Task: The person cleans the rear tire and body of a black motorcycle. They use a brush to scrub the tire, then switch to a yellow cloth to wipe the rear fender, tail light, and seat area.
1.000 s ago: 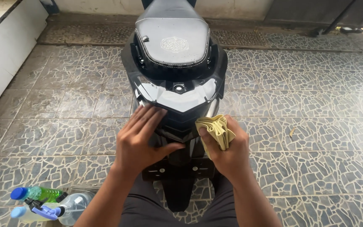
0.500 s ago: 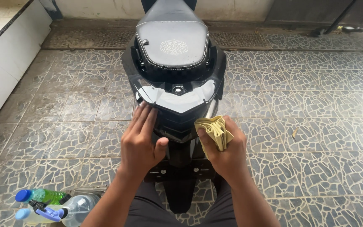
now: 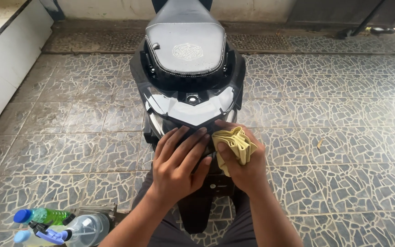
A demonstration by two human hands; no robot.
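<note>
Bottom edge of frame: both forearms enter from below centre, over the person's dark-clad knees. Lower left corner: a cluster of bottles on the floor, namely a green bottle with a blue cap (image 3: 42, 215), a clear spray bottle with a purple trigger (image 3: 81, 228), and a pale bottle with a light blue cap (image 3: 24, 236) partly cut off by the frame edge. Centre, just below the middle: left hand (image 3: 179, 164) lies flat, fingers extended and spread, palm down on the dark rear panel of the scooter (image 3: 190, 96), grasping nothing. Just beside it to the right, touching or nearly touching at the thumb, right hand (image 3: 241, 164) is clenched around a folded yellow cloth (image 3: 236, 144), thumb over the front of the bundle; the cloth sits against the scooter's tail just below the tail light (image 3: 190, 110), right of centre. Below the hands the black rear fender (image 3: 202, 206) runs down between the knees. Above the hands: glossy tail light cluster with a small round fitting at its centre, then the black seat (image 3: 186, 48) with white stitching and a pale round emblem, speckled with droplets. Surrounding floor (image 3: 325, 137): grey mosaic-pattern tiles. Upper left: a white low wall (image 3: 5, 59). Top of frame: a strip of drain grating (image 3: 92, 41) along the far wall.
</note>
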